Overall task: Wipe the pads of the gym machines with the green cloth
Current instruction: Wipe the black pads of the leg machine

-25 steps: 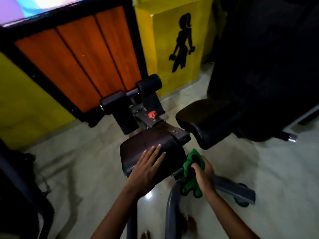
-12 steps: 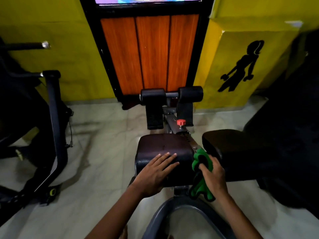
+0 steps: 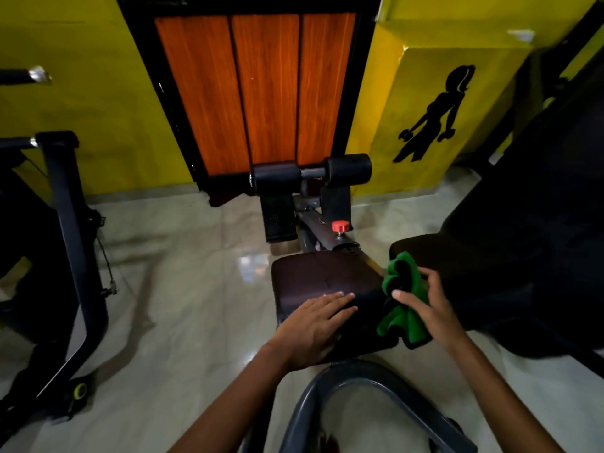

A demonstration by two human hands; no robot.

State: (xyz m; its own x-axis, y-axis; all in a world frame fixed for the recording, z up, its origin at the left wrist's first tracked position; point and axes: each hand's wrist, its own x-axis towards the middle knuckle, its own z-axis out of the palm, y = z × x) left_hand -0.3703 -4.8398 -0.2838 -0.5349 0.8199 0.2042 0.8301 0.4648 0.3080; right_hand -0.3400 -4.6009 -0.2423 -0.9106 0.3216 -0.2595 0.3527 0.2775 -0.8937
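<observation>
A dark brown padded vinyl seat pad [image 3: 322,282] of a gym machine is seen from above, near the middle of the view. The left hand [image 3: 315,325] is laid flat on the near part of this pad, its fingers [image 3: 340,297] straight and close together, nothing being held. Just to the right of the pad, at its right edge, a crumpled green cloth [image 3: 405,308] is gripped by the right hand [image 3: 428,302]; the thumb and fingers are curled around the bunched fabric, which hangs down below the hand. Whether the cloth touches the pad's side cannot be told. Beyond the pad, a red round adjustment knob [image 3: 340,226] is set on the grey metal frame bar [image 3: 318,227], and further back two black foam rollers [image 3: 310,174] are mounted. To the right of the pad, a second black cushion [image 3: 457,256] is seen. A curved grey metal tube [image 3: 356,380] lies nearer than the pad, above the glossy pale tiled floor [image 3: 183,289].
</observation>
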